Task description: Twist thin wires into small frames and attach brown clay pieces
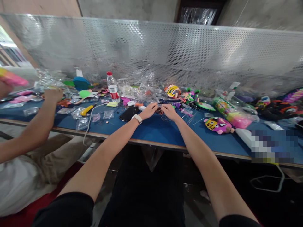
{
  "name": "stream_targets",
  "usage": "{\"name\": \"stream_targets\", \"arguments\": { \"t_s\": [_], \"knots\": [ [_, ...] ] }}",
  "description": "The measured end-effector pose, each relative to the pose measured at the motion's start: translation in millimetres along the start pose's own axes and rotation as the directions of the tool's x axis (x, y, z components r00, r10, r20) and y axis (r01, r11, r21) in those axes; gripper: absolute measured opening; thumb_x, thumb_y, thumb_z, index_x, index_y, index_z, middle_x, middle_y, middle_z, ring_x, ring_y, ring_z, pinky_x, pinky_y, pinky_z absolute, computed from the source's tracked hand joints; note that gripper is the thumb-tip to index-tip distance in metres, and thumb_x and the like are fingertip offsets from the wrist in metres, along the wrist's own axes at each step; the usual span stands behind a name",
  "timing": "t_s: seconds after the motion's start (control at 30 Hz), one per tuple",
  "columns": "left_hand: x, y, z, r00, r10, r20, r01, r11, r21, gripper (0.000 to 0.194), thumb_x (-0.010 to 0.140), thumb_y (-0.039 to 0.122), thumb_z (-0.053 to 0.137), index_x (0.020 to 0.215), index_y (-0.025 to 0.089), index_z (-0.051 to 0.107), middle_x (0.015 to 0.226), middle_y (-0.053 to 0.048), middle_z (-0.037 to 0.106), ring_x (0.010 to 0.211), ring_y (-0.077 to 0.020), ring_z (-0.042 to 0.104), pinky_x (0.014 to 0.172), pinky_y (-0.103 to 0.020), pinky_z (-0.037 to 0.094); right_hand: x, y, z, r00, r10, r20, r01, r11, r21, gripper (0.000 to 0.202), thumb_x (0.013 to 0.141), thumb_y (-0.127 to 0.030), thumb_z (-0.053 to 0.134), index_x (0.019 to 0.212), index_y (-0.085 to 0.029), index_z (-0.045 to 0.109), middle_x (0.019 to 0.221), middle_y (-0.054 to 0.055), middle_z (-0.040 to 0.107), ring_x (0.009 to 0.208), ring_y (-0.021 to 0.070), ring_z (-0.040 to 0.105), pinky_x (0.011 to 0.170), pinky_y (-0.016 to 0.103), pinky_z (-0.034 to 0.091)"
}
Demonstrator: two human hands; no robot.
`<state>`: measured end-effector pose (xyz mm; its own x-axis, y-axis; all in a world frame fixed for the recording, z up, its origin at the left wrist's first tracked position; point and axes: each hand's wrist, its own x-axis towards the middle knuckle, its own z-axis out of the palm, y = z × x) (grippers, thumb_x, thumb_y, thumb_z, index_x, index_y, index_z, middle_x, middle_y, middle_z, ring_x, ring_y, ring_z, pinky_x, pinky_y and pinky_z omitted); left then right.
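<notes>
Left hand [151,110] and right hand [168,111] pinch a small brown piece [160,111] narrowly between fingertips, a bottle [113,87] at ten o'clock, a phone [129,113] at nine.

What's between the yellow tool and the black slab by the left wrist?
Head view: a white cable, a crumpled purplish piece and a small clear bag.

We're in a craft wkshop, prob. small: long bench [156,130] w/ animal pcs [219,125], plastic bags [108,114], cutter [86,110]; bare grey wall [132,9].
</notes>
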<state>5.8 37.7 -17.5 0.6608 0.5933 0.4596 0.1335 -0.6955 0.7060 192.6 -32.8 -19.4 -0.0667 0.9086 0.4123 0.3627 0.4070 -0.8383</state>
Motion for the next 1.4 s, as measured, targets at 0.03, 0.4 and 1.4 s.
{"name": "stream_targets", "arguments": {
  "t_s": [0.03, 0.4, 1.4],
  "knots": [
    [0, 0, -0.3, 1.000, 0.009, -0.011, -0.009, 0.999, 0.037, 0.036, 0.109, 0.034, 0.052, 0.076, 0.024, 0.041, 0.074, 0.000, 0.051, 0.072, -0.0178, 0.046, 0.074, -0.033, 0.042, 0, 0, 1, 1.000, 0.011, -0.022, -0.011, 1.000, -0.009, 0.025, 0.079, -0.030, 0.060, 0.057, -0.025, 0.049, 0.057, -0.001, 0.062, 0.064, 0.0192, 0.068, 0.068, 0.030, 0.054],
    [-7, 3, 3.0, 0.999, 0.048, -0.008, -0.045, 0.974, 0.223, 0.022, 0.091, 0.019, 0.064, 0.073, 0.022, 0.052, 0.073, -0.001, 0.064, 0.070, -0.0178, 0.055, 0.072, -0.032, 0.042, -1, 3, 0, 0.988, 0.019, -0.153, -0.038, 0.992, -0.124, 0.022, 0.069, -0.029, 0.068, 0.065, -0.028, 0.046, 0.059, -0.003, 0.059, 0.063, 0.0192, 0.062, 0.062, 0.031, 0.048],
    [-4, -6, -4.4, 0.994, 0.037, -0.099, -0.045, 0.996, -0.081, 0.052, 0.104, 0.070, 0.060, 0.098, 0.019, 0.065, 0.083, -0.004, 0.064, 0.076, -0.0187, 0.057, 0.074, -0.034, 0.047, 1, -4, 0, 0.996, -0.008, -0.094, 0.026, 0.981, 0.194, 0.031, 0.079, -0.043, 0.079, 0.105, -0.026, 0.075, 0.071, -0.004, 0.068, 0.057, 0.0191, 0.067, 0.060, 0.036, 0.059]
  ]
}}
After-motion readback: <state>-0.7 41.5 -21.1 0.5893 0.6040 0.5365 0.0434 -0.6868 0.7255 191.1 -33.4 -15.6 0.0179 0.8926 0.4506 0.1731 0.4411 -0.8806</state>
